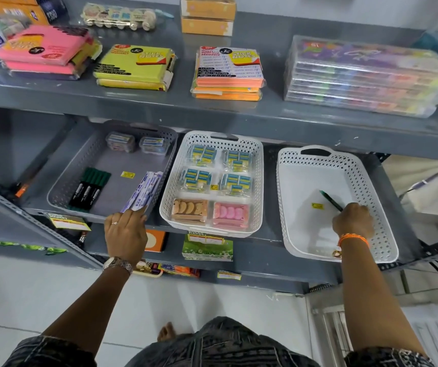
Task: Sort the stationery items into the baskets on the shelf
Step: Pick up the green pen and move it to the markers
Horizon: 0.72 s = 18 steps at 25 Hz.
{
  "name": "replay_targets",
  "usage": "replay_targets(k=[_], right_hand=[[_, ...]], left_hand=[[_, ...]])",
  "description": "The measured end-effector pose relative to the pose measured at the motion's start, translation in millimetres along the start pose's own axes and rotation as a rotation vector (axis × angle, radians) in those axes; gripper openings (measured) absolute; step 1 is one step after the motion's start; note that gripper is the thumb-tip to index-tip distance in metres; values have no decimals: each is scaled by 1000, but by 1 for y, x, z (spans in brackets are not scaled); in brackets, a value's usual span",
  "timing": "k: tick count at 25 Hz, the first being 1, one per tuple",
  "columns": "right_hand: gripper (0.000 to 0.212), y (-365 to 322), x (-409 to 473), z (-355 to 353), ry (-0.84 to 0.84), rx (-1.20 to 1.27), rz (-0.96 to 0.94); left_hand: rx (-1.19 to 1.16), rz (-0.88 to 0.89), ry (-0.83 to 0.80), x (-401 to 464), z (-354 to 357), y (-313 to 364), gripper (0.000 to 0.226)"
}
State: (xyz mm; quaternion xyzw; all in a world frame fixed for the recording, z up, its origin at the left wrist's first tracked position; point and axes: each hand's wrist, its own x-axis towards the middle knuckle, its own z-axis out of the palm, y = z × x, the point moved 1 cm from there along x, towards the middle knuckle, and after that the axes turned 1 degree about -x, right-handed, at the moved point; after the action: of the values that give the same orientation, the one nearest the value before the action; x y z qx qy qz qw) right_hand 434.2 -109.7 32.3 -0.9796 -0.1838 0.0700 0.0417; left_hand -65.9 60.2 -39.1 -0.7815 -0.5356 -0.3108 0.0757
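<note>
Three baskets stand on the middle shelf. The grey basket (64, 178) on the left holds black markers with green caps (89, 188), two small clear boxes and a bundle of white-and-blue pens (143, 192). My left hand (125, 233) grips the near end of that bundle at the basket's front edge. The middle white basket (258, 181) is packed with eraser packs (217, 170). The right white basket (366, 181) is nearly bare. My right hand (354, 221) is inside it, shut on a green pen (330, 200) that points to the back left.
The upper shelf (159, 104) carries pink, yellow and orange sticky-note packs and a stack of clear pen cases (366, 78). Small packets sit on the lower shelf below the baskets. A shelf upright runs diagonally at the left.
</note>
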Motion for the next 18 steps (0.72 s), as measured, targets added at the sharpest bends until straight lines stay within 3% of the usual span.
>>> replay_targets(k=[8,12,18], right_hand=[[39,2,6,0,-42,-10,-3],[27,-6,3,-6,-47,171,-69],[19,-33,-37,-39,394,514,-475]], left_hand=[[-2,-4,66,0,4,0,24],[-9,-20,75,0,5,1,30],[-2,-16,74,-1,2,5,32]])
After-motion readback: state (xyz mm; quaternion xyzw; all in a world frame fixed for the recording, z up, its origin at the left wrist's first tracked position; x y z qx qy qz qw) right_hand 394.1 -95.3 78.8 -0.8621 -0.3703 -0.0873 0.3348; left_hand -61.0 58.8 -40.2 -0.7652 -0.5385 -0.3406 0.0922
